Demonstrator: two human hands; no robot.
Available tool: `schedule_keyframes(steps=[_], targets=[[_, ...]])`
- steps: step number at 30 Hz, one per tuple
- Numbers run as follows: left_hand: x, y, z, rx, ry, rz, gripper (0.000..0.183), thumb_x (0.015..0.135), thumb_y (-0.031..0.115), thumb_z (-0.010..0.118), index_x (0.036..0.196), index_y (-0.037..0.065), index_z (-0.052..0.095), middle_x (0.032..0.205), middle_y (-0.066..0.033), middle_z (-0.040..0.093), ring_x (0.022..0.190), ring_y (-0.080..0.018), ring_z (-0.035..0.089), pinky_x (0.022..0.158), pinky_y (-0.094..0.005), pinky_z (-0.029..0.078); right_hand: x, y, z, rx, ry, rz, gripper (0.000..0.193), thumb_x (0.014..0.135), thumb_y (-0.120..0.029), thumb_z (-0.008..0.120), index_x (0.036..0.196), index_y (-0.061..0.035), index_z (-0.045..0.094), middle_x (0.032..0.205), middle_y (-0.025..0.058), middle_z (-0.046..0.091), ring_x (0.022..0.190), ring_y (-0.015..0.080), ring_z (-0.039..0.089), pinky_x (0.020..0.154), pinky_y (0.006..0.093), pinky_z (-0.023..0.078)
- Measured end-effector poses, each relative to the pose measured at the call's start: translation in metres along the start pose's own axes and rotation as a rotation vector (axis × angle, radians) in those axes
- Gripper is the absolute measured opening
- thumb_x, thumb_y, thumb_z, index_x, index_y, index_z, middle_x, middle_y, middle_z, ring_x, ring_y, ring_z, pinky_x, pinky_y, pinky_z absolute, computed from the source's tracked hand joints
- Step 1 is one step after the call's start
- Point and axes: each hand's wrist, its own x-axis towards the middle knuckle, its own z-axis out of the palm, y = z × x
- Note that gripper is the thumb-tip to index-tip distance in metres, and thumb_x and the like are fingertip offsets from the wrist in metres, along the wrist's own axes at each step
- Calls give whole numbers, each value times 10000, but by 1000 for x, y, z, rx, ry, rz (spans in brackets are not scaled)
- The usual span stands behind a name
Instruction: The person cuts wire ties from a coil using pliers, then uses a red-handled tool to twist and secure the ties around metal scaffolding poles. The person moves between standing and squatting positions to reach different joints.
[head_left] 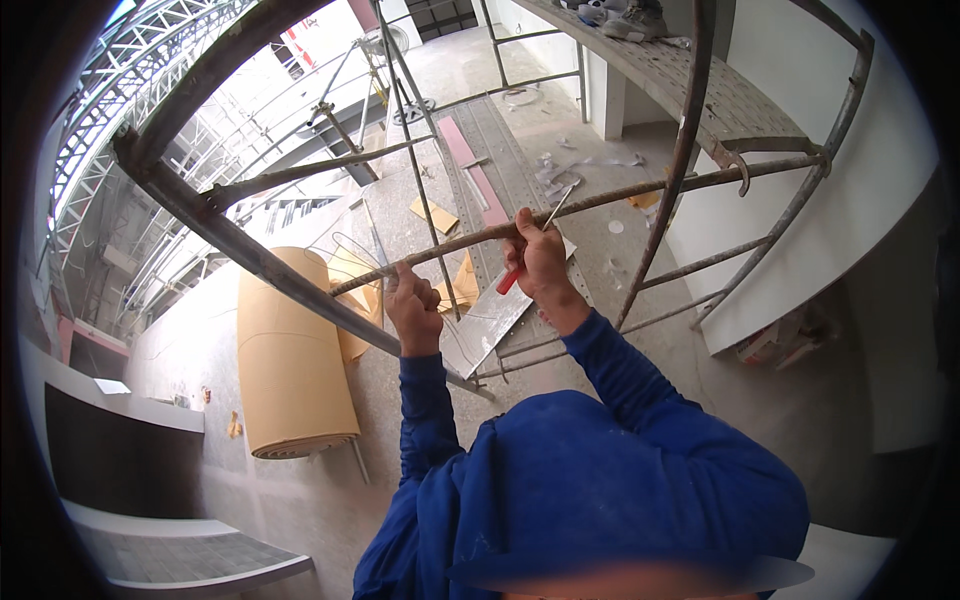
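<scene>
A rusty scaffold crossbar runs in front of me between the frame's tubes. My right hand is closed around a screwdriver with a red handle; its thin metal shaft points up past the bar. The thumb of that hand lies against the bar. Farther left, my left hand has its fingers curled, with the fingertips at the bar's underside. What it pinches, if anything, is too small to make out. Thin loops of wire show just left of it.
Below left stands a large roll of yellow-tan sheet. A perforated scaffold plank with shoes on it is at upper right. Grey planks, a pink strip and a white-smeared board lie below the bar.
</scene>
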Motion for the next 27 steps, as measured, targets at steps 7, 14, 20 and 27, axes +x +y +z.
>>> schedule_keyframes(steps=[7,14,20,27], targets=[[-46,70,9,747,-127,-18,224,1097,252,642,1020,46,683,611,102,426,471,7,287,422,-218,210,-2,-1,3,52,16,3,281,1101,-315,617,956,-85,542,676,23,532,493,132,523,412,291,403],[-29,110,144,1172,-472,360,448,1146,452,474,1244,31,594,861,-7,513,724,-75,430,641,-259,395,-3,-3,5,97,42,54,254,1103,-308,612,1003,-107,495,688,20,522,480,129,514,399,288,394],[60,73,268,1249,-892,282,508,1149,491,414,1281,48,625,819,6,460,723,-94,420,654,-274,407,-5,-4,9,121,83,58,236,1105,-281,611,1001,-104,495,664,19,511,442,125,482,369,293,364],[156,-72,323,1263,-1285,241,382,1133,396,446,1196,105,686,785,36,455,597,-60,342,496,-256,305,-8,-1,13,47,162,22,211,1115,-280,592,1120,-91,499,719,35,559,472,115,520,383,276,387]])
